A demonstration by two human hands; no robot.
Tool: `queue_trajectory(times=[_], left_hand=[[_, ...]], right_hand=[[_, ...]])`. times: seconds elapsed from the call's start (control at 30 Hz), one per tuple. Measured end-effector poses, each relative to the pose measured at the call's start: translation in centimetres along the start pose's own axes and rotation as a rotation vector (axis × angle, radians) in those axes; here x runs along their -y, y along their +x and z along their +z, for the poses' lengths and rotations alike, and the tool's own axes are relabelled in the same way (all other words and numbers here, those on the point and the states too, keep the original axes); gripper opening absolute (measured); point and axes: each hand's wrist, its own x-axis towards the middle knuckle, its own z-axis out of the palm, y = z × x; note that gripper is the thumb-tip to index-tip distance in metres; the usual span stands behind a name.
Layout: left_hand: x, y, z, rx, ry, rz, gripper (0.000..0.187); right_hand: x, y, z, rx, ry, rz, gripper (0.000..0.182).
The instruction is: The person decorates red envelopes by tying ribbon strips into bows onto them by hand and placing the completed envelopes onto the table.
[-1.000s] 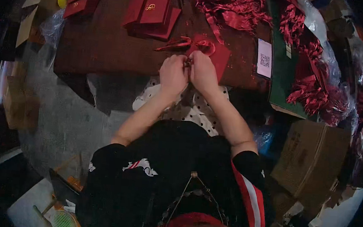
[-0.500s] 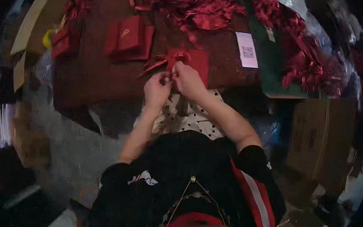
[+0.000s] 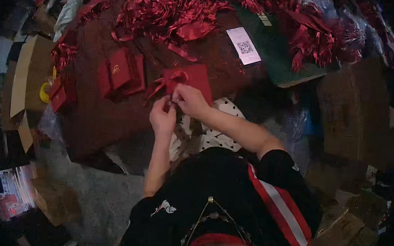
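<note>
At the near edge of the table, a flat red square box or card point(image 3: 198, 79) lies with a looped red ribbon point(image 3: 178, 76) on its left part. My right hand point(image 3: 190, 100) reaches over its lower edge, fingers pinched just below the ribbon loop. Close against it, my left hand point(image 3: 163, 116) is also closed, thumb and fingertips meeting the right fingertips. Both seem to pinch the ribbon's ends, though the fingers hide most of what is between them. More red ribbon pieces stick out to the left of the box.
Red boxes with a gold mark point(image 3: 116, 69) stand to the left, with another red box point(image 3: 61, 95) beyond. A heap of red ribbons point(image 3: 168, 12) covers the back. A phone showing a QR code point(image 3: 244, 45) lies near a green board point(image 3: 276, 60). Cardboard boxes point(image 3: 355, 110) flank the table.
The view has turned and shifted, so the table's things appear moved left and tilted. My hands stay pinched together at the box's lower left, with little visible change in their hold.
</note>
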Motion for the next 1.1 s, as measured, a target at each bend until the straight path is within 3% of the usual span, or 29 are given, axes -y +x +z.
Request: queue_trajectory(times=[0.1, 0.13, 0.2, 0.3, 0.33, 0.43, 0.53, 0.7, 0.73, 0.8, 0.83, 0.9, 0.93, 1.0, 1.1], left_hand=[[3.7, 1.9, -1.9, 0.337, -0.199, 0.007, 0.031], [2.2, 2.2, -3.5, 0.44, -0.464, -0.257, 0.031], [3.2, 3.3, -3.5, 0.463, -0.061, 0.055, 0.035], [-1.0, 3.3, -3.4, 0.401, 0.176, -0.065, 0.041], [0.1, 3.9, -3.2, 0.44, 0.082, 0.082, 0.038], [2.0, 5.0, -3.8, 0.652, -0.148, 0.012, 0.026], [0.8, 4.3, -2.8, 0.495, 0.134, 0.116, 0.02], [0.2, 3.8, -2.3, 0.402, 0.129, 0.217, 0.019], [-0.2, 3.7, -2.2, 0.392, 0.139, 0.199, 0.018], [-0.8, 3.2, -2.4, 0.348, 0.151, 0.193, 0.017], [-0.7, 3.3, -2.4, 0.343, 0.147, 0.188, 0.017], [-0.3, 3.2, -2.6, 0.344, 0.152, 0.146, 0.019], [-0.6, 3.3, -2.8, 0.381, 0.11, 0.022, 0.018], [0.7, 3.2, -3.2, 0.314, 0.113, 0.188, 0.015], [2.0, 3.0, -7.0, 0.117, 0.274, 0.181, 0.009]], right_hand=[[0.0, 0.2, -1.0, 0.018, 0.088, 0.033, 0.02], [0.2, 0.3, -0.9, 0.016, 0.108, 0.032, 0.021], [0.2, 0.3, -1.1, 0.028, -0.033, -0.033, 0.02], [0.2, 0.6, -1.4, 0.032, 0.07, 0.009, 0.019], [0.2, 0.7, -1.6, 0.05, 0.05, -0.006, 0.018], [0.1, 0.6, -2.4, 0.097, 0.114, 0.088, 0.022], [-0.5, 0.5, -2.4, 0.091, 0.148, 0.07, 0.026], [-0.8, 0.6, -3.4, 0.142, -0.023, -0.025, 0.032], [-0.1, 0.9, -4.4, 0.154, -0.132, -0.329, 0.045], [2.0, -0.4, -6.0, 0.108, -0.441, -0.42, 0.069], [1.9, -0.9, -6.3, 0.13, -0.51, -0.351, 0.088], [0.2, -1.9, -6.1, 0.15, -0.451, -0.17, 0.094], [-0.3, -2.2, -6.5, 0.196, -0.458, -0.103, 0.097], [-0.7, -2.0, -6.7, 0.242, -0.478, -0.093, 0.099], [-0.1, -1.8, -6.9, 0.2, -0.498, -0.088, 0.106]])
